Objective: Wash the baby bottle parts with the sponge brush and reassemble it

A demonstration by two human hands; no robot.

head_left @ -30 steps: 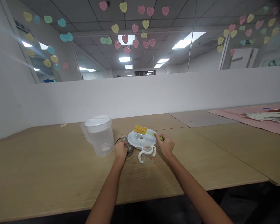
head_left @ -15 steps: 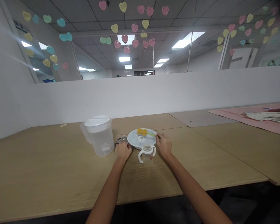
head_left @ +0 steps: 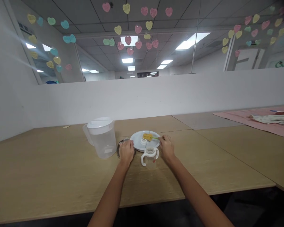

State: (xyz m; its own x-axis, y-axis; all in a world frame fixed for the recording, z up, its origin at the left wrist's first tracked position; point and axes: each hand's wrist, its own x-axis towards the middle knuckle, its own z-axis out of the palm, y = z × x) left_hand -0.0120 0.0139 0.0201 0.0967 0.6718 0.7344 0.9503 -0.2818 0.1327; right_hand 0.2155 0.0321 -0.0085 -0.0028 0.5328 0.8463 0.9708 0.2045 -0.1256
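Observation:
My right hand point(head_left: 167, 148) is closed around the thin green handle of a yellow sponge brush point(head_left: 147, 136). The sponge head lies over a white plate point(head_left: 137, 145), close to a small white ring-shaped part point(head_left: 143, 141). At the plate's left rim, my left hand point(head_left: 127, 152) is closed with its fingertips against the edge; the fingers are partly hidden. Under that hand is a dark round tray point(head_left: 118, 152) holding clear pieces, mostly covered. A clear baby bottle point(head_left: 150, 159) with two white handles stands upright and uncapped in front of the plate.
Left of the tray stands a translucent lidded pitcher point(head_left: 103, 142). A small flat light-coloured piece point(head_left: 66, 126) lies at the back left. Pink cloth point(head_left: 246, 118) with patterned fabric covers the far right. The table's front edge runs below my forearms, and a white wall rises behind.
The sponge head has shifted right and slightly nearer on the plate, and the white ring part shows more. My left hand has risen a little at the plate's rim.

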